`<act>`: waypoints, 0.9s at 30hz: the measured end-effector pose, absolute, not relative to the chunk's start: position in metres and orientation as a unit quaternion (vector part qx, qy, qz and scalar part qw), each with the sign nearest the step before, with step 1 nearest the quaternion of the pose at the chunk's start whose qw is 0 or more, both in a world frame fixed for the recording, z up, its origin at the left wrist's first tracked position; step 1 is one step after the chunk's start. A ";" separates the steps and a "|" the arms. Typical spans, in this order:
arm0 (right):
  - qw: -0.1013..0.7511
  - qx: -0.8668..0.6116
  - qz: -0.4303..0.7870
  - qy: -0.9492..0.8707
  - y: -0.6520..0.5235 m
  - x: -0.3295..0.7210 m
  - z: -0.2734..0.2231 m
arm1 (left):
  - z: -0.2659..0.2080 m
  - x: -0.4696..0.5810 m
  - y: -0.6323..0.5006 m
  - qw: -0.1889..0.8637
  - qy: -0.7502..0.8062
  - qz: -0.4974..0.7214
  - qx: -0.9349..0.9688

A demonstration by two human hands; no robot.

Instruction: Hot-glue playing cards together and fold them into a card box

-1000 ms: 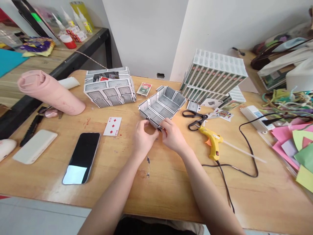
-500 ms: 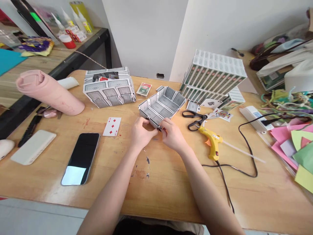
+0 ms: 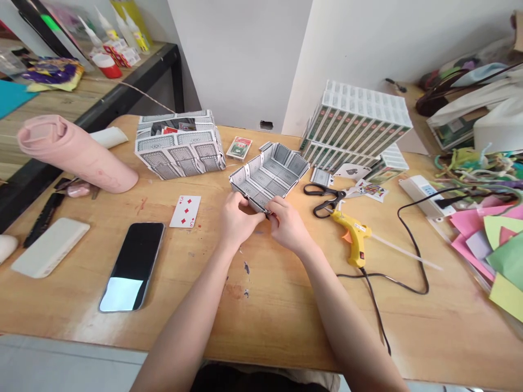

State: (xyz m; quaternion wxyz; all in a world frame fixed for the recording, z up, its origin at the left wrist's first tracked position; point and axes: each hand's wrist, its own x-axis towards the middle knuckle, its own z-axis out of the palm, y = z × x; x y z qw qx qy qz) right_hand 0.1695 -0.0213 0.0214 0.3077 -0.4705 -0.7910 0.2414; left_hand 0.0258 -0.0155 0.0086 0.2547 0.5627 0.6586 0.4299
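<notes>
An open, shallow box made of playing cards [image 3: 267, 175], patterned backs showing inside, rests on the table in front of me. My left hand [image 3: 239, 219] pinches its near edge at the left corner. Closed on the same near edge, a little to the right, is my right hand [image 3: 286, 222]; the thumbs almost meet there. The fingers partly hide that edge. A three of diamonds card [image 3: 185, 212] lies face up left of my left hand. Black-handled scissors [image 3: 324, 199] and a yellow glue gun [image 3: 352, 235] lie right of my right hand.
A larger card-built box [image 3: 180, 152] and a card pack [image 3: 239, 148] stand behind. Stacked card packs [image 3: 359, 122] rise at the back right. A phone [image 3: 133, 267], white power bank [image 3: 51, 247] and pink roll [image 3: 77, 155] lie left. The glue gun's black cord [image 3: 402, 279] crosses the right side.
The view has shifted very slightly, so things on the left appear a little further left. Both hands keep the same hold on the card box.
</notes>
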 end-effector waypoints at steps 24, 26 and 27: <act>0.336 -0.453 0.241 -0.790 -0.021 0.170 0.016 | 0.005 0.019 -0.029 0.239 0.648 0.421 0.588; 0.336 -0.451 0.241 -0.791 -0.020 0.169 0.016 | 0.007 0.019 -0.025 0.227 0.640 0.421 0.601; 0.336 -0.451 0.241 -0.791 -0.020 0.169 0.016 | 0.008 0.019 -0.023 0.224 0.638 0.423 0.603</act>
